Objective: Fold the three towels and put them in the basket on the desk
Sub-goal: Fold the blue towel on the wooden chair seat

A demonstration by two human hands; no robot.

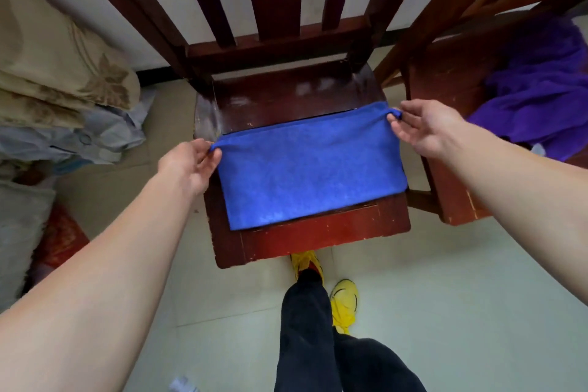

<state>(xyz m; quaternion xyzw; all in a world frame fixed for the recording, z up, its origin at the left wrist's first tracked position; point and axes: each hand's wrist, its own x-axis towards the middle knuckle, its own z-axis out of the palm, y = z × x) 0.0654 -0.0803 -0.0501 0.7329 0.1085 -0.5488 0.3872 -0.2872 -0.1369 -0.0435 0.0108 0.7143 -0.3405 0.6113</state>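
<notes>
1. One blue towel [310, 169] lies flat on the seat of a dark red wooden chair [318, 242], its near edge along the seat's front; it looks already doubled into a wide rectangle, though the layers cannot be counted.
2. Each far corner is pinched: the left hand [187, 165] has its grip pressed together on the left corner, the right hand [423, 127] on the right corner. Holding both corners keeps the far edge taut and straight, which I judge suits squaring the cloth for another fold.
3. The seat serves as the folding surface, flat and barely wider than the towel.
4. A purple towel [541, 89] lies crumpled on a second chair [445, 79] to the right, apparently waiting.
5. No basket, bench or third towel shows.
6. Piled bedding [57, 73] sits left on the pale tiled floor [445, 296].
</notes>
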